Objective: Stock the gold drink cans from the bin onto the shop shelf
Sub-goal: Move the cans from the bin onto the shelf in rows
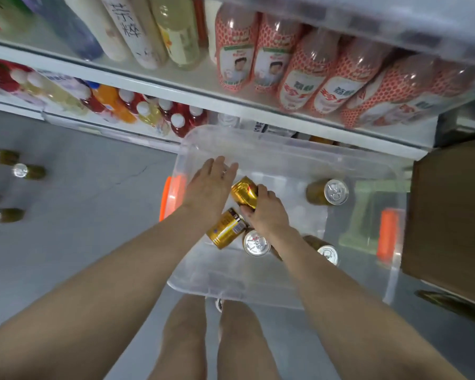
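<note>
Reaching down with both arms into the clear plastic bin point(390, 176) on the floor below the shop shelf point(159, 87). Right hand point(266, 212) closed over a tilted gold can point(244, 192), fingers curled around its far side and thumb pinching the near side, likely to lift it clear of its neighbours. Left hand point(210, 185) flat at ten o'clock from that can, fingers pressed together and extended, seemingly gripping nothing; possibly heading for another can beneath the palm, though hard to tell with the blur. Second gold can point(225, 229) lying on its side at seven o'clock, just beside the right wrist. Three more upright: one point(255, 242) at six o'clock, one point(327, 192) at three o'clock, one point(324, 250) at five o'clock. Bin set close against the shelf, presumably to shorten each carry. Bottom tier partly hidden behind the bin, so no telling where the free slot lies.
</note>
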### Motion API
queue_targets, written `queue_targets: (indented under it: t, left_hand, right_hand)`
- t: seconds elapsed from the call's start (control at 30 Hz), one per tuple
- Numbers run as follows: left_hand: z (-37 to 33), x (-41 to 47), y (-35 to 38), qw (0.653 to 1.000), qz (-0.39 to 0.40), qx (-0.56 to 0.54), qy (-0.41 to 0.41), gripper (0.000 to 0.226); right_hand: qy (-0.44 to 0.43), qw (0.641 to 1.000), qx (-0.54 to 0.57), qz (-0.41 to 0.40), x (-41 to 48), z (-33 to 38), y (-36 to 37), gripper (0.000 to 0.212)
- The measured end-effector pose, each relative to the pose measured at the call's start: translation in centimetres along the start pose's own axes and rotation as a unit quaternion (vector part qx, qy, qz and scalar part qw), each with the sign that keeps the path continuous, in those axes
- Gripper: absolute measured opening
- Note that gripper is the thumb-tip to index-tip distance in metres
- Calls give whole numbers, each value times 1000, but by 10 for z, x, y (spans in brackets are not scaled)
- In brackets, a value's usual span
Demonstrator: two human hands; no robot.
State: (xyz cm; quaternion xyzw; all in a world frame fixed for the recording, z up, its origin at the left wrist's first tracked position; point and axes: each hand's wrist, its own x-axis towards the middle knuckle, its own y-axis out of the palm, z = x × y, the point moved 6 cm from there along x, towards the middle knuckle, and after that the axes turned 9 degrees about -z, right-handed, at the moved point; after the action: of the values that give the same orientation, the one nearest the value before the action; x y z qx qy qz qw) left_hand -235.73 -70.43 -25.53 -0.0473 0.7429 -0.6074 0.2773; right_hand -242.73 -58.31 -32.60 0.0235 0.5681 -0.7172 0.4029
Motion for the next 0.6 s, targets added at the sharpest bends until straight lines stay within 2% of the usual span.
queue_targets:
  t: [0.1, 0.17, 0.3, 0.43, 0.53, 0.6]
  left_hand:
    - [0, 13, 13, 997, 27, 66, 3, 94]
    - [-3, 17, 13, 994, 25, 105, 13, 87]
    - [-9, 15, 11, 992, 33, 115, 47, 76]
    - [-14, -4, -12, 1000, -10, -3, 12, 62]
    - [-28, -24, -49, 993, -90, -72, 39, 56]
    - [-32, -39, -71, 986, -103, -126, 37, 52]
  right_hand:
    - [14, 999, 39, 7, 7, -2, 9, 58]
    - [32, 997, 66, 6, 4, -7, 3, 57]
    - [91, 987, 127, -47, -20, -23, -32, 63]
    - [105, 972, 178, -115, -52, -36, -72, 66]
    - [105, 960, 221, -138, -79, -36, -105, 69]
    - [102, 959, 222, -140, -96, -31, -128, 69]
